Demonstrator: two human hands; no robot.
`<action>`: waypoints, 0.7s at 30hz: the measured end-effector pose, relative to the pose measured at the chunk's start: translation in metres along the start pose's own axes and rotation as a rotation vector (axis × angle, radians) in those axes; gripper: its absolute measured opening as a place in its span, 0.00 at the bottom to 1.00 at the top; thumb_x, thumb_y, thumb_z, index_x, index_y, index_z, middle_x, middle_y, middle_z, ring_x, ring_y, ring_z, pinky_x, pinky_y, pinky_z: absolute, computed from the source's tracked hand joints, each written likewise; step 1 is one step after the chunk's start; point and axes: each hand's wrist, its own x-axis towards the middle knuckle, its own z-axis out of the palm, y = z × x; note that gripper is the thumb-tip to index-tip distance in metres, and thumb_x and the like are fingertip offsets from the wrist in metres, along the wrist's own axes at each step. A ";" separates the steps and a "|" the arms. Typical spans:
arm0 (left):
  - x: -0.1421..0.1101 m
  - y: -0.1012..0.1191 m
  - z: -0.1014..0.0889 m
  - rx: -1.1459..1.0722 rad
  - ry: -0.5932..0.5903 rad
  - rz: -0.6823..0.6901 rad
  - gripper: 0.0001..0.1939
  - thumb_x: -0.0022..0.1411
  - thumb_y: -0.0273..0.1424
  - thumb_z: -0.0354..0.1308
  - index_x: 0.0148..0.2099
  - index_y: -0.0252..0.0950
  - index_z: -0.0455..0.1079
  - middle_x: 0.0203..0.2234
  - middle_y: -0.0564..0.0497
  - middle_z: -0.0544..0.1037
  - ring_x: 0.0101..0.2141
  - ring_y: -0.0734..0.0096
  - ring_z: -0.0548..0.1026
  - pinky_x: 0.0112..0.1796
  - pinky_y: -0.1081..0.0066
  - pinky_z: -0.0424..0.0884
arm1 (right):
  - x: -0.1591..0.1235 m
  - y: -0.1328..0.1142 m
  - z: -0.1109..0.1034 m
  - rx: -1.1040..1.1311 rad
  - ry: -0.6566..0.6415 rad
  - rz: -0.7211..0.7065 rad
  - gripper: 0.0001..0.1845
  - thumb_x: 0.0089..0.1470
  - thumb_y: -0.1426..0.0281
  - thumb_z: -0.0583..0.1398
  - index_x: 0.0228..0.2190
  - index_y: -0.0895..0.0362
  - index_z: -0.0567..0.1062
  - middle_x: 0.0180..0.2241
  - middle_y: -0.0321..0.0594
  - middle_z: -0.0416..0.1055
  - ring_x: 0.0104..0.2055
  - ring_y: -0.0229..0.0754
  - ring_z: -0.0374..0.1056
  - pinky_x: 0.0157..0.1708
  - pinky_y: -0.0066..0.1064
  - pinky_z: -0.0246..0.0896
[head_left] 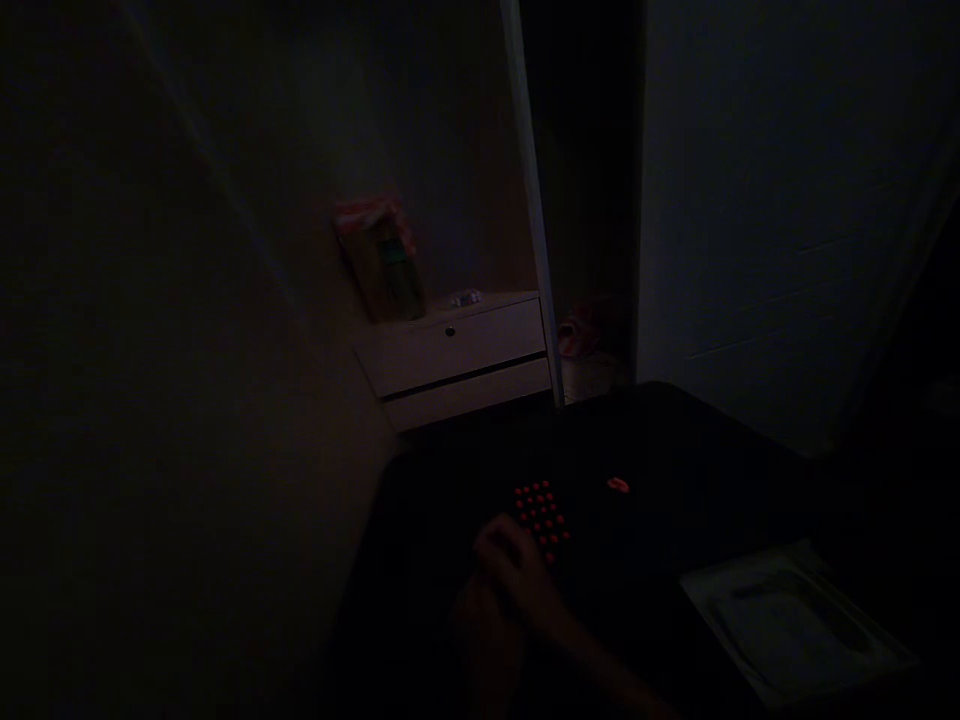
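Observation:
The scene is very dark. My right hand [519,572] is closed, its fingers curled in over my left hand [484,622]. The two hands meet above the near part of the black table [645,430]. My left hand also looks closed, though most of its fingers are in shadow. Whatever lies between the fingers is too dark to make out. Just beyond my right hand, several small red dots [541,512] lie in rows on the table. A small orange-red piece [619,485] sits apart from them, farther right.
A pale flat sheet or packet [795,625] lies at the table's right. Behind the table stands a drawer cabinet [465,350] with a bag-like package [381,260] and a small light object [466,298] on top. A wall [750,220] rises at the right.

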 end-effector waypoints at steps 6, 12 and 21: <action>-0.001 -0.001 -0.003 -0.029 -0.009 0.020 0.19 0.56 0.32 0.49 0.46 0.42 0.76 0.34 0.44 0.82 0.36 0.61 0.79 0.36 0.68 0.72 | -0.003 -0.005 -0.003 -0.034 -0.009 -0.110 0.06 0.49 0.73 0.58 0.31 0.54 0.74 0.32 0.36 0.68 0.38 0.42 0.65 0.40 0.32 0.59; 0.000 -0.001 -0.001 -0.028 -0.008 0.005 0.17 0.57 0.32 0.49 0.45 0.42 0.76 0.34 0.44 0.82 0.34 0.62 0.79 0.35 0.69 0.71 | 0.000 -0.002 0.001 -0.070 0.030 -0.079 0.04 0.51 0.73 0.58 0.29 0.54 0.73 0.31 0.36 0.69 0.37 0.42 0.66 0.40 0.32 0.59; 0.002 -0.003 0.001 -0.006 -0.002 -0.024 0.18 0.57 0.32 0.49 0.46 0.42 0.75 0.34 0.46 0.82 0.34 0.63 0.79 0.35 0.70 0.71 | 0.004 0.004 0.003 -0.058 0.114 -0.022 0.06 0.55 0.66 0.59 0.28 0.54 0.73 0.31 0.36 0.70 0.37 0.42 0.66 0.41 0.31 0.61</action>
